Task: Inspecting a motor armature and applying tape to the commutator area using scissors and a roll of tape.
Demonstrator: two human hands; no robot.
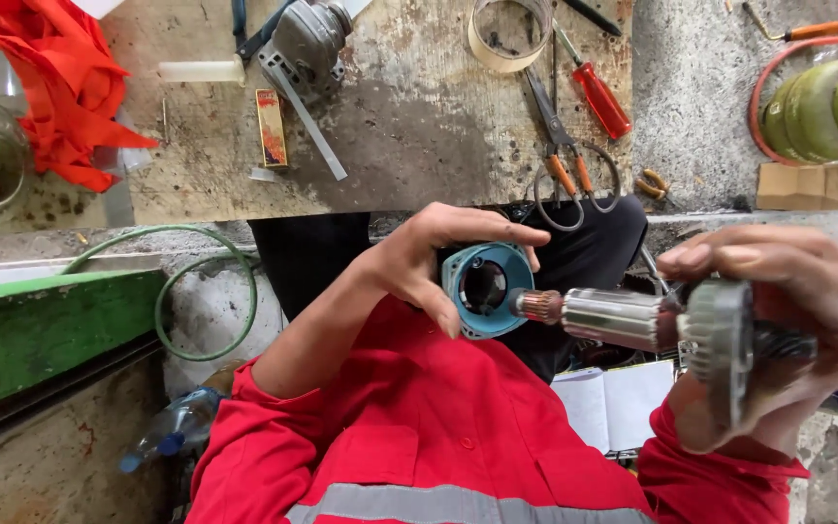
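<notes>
My left hand (417, 260) grips a teal round motor housing (483, 288), its open end facing right. My right hand (799, 291) holds a grey metal gear head (718, 347) with a silver armature (608, 317) sticking out to the left. The armature's copper commutator tip (538, 306) sits at the mouth of the housing. Both arms wear red sleeves, and a red jacket with a grey stripe (419, 437) fills the bottom of the view.
A worn bench top (409, 116) carries orange-handled scissors (563, 155), a red screwdriver (601, 97), a tape roll (508, 31), a grey grinder body (307, 44), a small box (271, 126) and a red cloth (60, 87). A green gas cylinder (826, 107), a green hose (201, 291) and an open notebook (613, 403) lie around.
</notes>
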